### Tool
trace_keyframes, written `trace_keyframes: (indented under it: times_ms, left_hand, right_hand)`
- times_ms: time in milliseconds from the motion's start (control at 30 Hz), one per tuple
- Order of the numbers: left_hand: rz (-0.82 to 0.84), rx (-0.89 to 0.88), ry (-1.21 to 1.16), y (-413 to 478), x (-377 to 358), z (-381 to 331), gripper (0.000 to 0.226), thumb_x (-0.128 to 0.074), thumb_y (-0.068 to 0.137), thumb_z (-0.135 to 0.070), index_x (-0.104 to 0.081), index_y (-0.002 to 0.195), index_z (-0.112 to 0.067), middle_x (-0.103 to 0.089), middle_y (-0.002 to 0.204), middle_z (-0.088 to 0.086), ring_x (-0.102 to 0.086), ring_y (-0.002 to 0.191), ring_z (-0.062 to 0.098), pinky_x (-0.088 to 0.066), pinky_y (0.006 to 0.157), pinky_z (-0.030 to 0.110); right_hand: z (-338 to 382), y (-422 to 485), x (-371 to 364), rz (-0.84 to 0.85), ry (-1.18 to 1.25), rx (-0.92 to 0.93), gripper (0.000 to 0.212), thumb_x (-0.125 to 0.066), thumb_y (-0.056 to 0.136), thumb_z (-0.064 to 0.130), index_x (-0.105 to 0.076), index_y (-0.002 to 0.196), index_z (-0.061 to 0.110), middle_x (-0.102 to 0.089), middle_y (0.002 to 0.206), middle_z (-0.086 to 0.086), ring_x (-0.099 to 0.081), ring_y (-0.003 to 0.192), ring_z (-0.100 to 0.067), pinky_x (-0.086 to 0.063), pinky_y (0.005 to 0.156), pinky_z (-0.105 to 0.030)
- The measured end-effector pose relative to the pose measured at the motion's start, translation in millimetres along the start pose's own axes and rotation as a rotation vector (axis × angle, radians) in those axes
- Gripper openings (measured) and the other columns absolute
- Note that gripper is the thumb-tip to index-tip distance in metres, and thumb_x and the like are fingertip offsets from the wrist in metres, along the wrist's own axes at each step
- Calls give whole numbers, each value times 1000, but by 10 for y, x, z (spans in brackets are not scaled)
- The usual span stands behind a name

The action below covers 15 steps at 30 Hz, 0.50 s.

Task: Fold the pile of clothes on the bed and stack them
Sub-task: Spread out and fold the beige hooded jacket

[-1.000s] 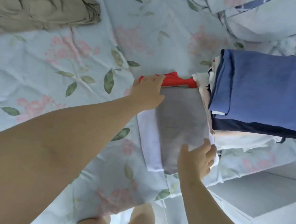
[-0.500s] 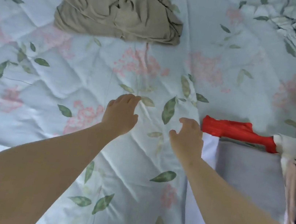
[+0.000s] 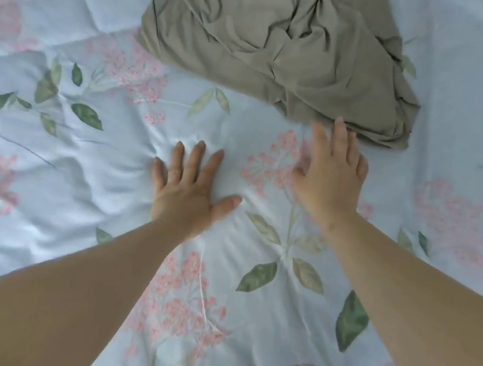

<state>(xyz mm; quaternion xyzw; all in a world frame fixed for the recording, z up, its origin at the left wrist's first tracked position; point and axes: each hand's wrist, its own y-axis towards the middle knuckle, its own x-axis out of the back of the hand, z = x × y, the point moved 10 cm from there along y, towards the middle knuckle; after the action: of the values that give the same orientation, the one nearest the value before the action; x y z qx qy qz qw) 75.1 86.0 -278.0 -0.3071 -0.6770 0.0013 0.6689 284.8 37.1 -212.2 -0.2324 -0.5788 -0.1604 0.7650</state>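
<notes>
Left third of frame: quilted pale-blue bedspread [image 3: 41,215], printed with pink flower sprays and green leaves, lying in soft wrinkles.

Centre-left, mid-height: your left hand [image 3: 189,187] lies palm down on the bedspread. The fingers are straight and fanned wide and the thumb is out to the right. It holds nothing. Creases run out from under the fingertips, so it presses into the quilt.

Top centre, reaching toward the upper right: the khaki garment [image 3: 285,48], unfolded, sits in a crumpled heap on the bedspread. Its lower hem slants down to a bunched corner at right.

Just right of centre: your right hand [image 3: 329,177] is palm down with the fingers stretched out and slightly apart. It also holds nothing. The longest finger reaches the garment's lower hem. The hand is motion-blurred, so it may be touching the cloth or only just short of it; you cannot tell from this view.

Right edge: more of the same floral bedspread.
</notes>
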Motion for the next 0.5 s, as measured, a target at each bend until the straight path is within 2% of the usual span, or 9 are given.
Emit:
trace_keyframes:
  times_ms: [67,133,200,267,333,400,500]
  left_hand:
    - [-80,-8,31,-15,-20,10,87,4,72,-81,16,147,-39,16,158,-5,20,144,25,11,115,51]
    - [-187,-18,20,-8,19,20,83,-2,77,-78,-2,149,-37,-4,160,0,4,146,30,4,114,51]
    - [-282,-37,-3,10,39,22,75,-16,84,-74,-23,146,-33,-28,154,5,-19,142,35,-7,110,53]
    - [-330,-63,5,20,24,20,71,-22,85,-71,-29,143,-30,-36,149,6,-26,138,37,-11,107,54]
    - [-334,-73,18,16,11,13,70,-22,86,-70,-30,143,-30,-38,148,6,-27,137,37,-12,107,54]
    - [-303,-55,5,19,17,24,72,-20,85,-70,-28,145,-31,-34,151,6,-23,140,36,-11,109,54]
    - [-214,-24,13,25,1,66,78,-7,80,-73,-10,150,-38,-10,159,-3,-1,146,28,1,114,51]
  right_hand:
    - [107,354,18,-47,-62,54,78,-56,90,37,-8,151,33,7,160,-2,2,147,-30,-7,115,-53]
    - [167,720,-7,-39,-66,70,84,-59,87,43,-4,150,38,7,160,-1,2,146,-31,-7,113,-58]
    - [195,1017,-36,-31,-46,70,74,-58,90,36,-14,149,39,-12,158,-4,-11,144,-32,-15,109,-59]
    - [224,1164,43,-125,-51,91,49,-51,93,21,-37,140,29,-44,140,-7,-33,130,-31,-26,100,-49]
    - [243,1146,135,-210,-51,128,33,-49,93,14,-50,125,17,-57,117,-11,-42,114,-31,-29,87,-39]
    - [284,1004,150,-212,-47,194,30,-49,91,12,-52,121,13,-60,109,-12,-43,108,-32,-25,77,-35]
    - [268,535,91,-183,16,234,26,-54,90,15,-55,116,11,-62,103,-10,-45,101,-32,-24,73,-33]
